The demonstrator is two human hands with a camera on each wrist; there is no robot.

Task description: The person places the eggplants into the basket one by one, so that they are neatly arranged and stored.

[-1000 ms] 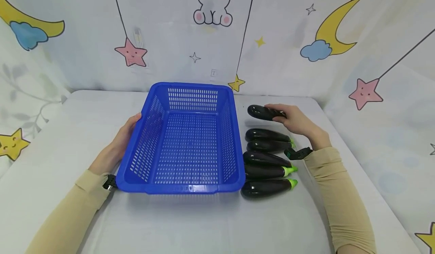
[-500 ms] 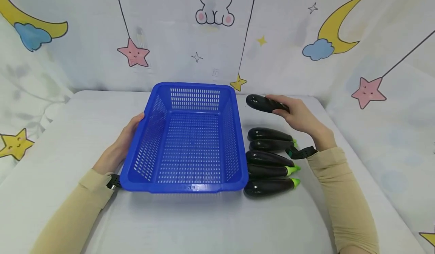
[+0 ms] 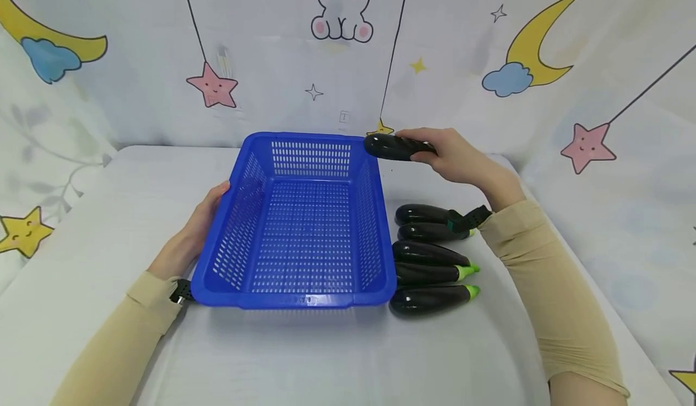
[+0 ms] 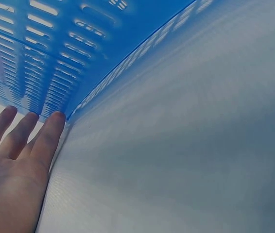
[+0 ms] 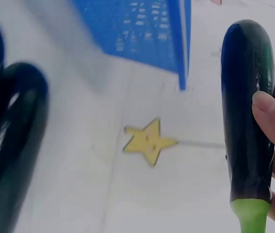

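Observation:
My right hand [image 3: 459, 158] grips a dark glossy eggplant [image 3: 391, 147] at the basket's far right corner, where its rounded end overlaps the rim in the head view. In the right wrist view, the thumb presses along the eggplant [image 5: 247, 111], and its green stem points down. A blue plastic basket [image 3: 261, 300] with slotted walls stands in the middle. My left hand [image 3: 187, 237] lies along the basket's left side, fingertips right at the rim. Seen from the left wrist, its fingers [image 4: 50, 141] are straight against the slotted wall [image 4: 98, 53].
Several eggplants [image 3: 435, 300] with green stems lie in a column on the white table [image 3: 293, 357], right beside the basket. The right wrist and its strap overlap the upper ones. Behind the table hangs a white curtain [image 3: 272, 43] printed with stars and moons.
My right hand has lifted the eggplant and carried it left, from above the row to the basket's far right corner. The left hand and the basket have stayed in place.

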